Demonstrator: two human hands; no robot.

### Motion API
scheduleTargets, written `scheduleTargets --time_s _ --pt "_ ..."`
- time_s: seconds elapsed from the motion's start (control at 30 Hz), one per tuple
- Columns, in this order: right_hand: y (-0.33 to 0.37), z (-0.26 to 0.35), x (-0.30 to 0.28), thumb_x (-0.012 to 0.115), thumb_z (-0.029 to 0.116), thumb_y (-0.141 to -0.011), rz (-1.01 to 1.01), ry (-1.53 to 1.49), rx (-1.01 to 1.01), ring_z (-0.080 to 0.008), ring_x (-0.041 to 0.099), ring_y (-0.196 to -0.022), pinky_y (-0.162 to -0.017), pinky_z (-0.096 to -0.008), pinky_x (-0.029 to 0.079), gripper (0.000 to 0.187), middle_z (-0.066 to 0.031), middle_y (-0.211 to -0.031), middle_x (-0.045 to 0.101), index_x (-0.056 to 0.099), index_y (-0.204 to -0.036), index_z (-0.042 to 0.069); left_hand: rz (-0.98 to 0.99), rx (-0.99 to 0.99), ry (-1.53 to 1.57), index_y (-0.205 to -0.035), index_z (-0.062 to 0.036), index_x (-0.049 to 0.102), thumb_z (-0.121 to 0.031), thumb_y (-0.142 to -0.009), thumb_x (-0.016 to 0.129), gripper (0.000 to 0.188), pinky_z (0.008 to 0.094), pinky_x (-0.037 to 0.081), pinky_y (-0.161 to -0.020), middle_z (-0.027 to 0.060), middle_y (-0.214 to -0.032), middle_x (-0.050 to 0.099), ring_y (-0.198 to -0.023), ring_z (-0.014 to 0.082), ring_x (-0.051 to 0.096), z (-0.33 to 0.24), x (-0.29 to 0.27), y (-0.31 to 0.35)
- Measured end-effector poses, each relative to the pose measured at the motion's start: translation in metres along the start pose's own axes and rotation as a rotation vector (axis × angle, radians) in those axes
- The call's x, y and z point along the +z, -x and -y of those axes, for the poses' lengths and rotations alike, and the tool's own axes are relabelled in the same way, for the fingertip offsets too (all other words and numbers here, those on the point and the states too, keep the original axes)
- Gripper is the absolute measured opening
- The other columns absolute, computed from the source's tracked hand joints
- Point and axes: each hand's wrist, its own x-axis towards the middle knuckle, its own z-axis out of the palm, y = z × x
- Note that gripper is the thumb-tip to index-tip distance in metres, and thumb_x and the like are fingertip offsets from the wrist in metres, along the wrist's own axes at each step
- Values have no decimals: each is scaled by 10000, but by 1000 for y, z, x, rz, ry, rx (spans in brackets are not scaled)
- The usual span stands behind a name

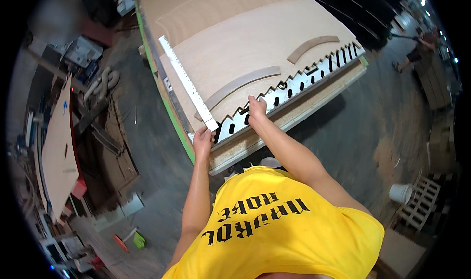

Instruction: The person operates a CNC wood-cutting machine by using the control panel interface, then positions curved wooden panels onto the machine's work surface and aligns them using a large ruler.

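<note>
A long white strip with a sawtooth far edge and a row of dark slots (294,95) lies along the near edge of a stack of wooden panels (255,28). My right hand (257,108) is closed over its toothed edge, left of the strip's middle. At the near left corner, my left hand (202,140) pinches the lower end of a white ruler (188,85). This ruler runs away from me across the panel and meets the strip's left end. My left fingertips are partly hidden there. Two curved wooden pieces (244,85) (312,48) lie on the panel beyond the teeth.
A leaning board (58,151) stands at the left, near a bent grey hose (102,85). On the floor are a green and red object (139,239), a white bucket (401,193) and a slatted crate (420,202). Another person (423,48) is far off right.
</note>
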Motion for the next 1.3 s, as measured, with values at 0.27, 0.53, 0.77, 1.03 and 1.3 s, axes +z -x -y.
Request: scheduleTargets --time_s 0.27,0.53,0.77,1.03,1.3 --pt "14 -4 28 705 107 -833 -202 -81 173 -237 581 -959 -949 -407 491 571 -198 -1126 624 500 -1312 -128 13 -60 -52 -1394 2 529 -188 -1021 589 423 237 446 -613 33 -954 718 -722 81 582 -7 -5 5" --pt "8 -7 20 626 24 -788 -108 -243 254 -131 390 -505 -481 -363 292 192 -1 -628 449 463 -688 45 12 -61 -27 -1347 -16 557 -176 -1025 579 361 234 471 -625 27 -952 716 -727 80 592 -3 -8 10" --pt "-3 -12 28 663 73 -804 -248 -106 129 -265 601 -1022 -896 -390 490 424 -168 -1079 603 585 -1212 -11 68 -75 -64 -1342 -41 576 -207 -1024 582 359 232 444 -608 22 -984 720 -741 80 596 -20 -5 12" --pt "24 31 41 661 159 -821 -369 195 192 -347 488 -1309 -1110 -453 409 570 -199 -1421 509 547 -1369 51 6 -95 -70 -1354 -30 570 -210 -1021 579 379 245 440 -645 24 -1008 721 -758 88 602 -24 -10 19" --pt "-30 21 39 638 112 -825 -192 -114 429 -337 563 -1257 -1063 -435 473 492 -254 -1455 491 562 -1269 -86 -53 -114 -92 -1369 -16 547 -218 -973 627 451 255 433 -637 29 -931 673 -752 101 590 -15 -11 18"
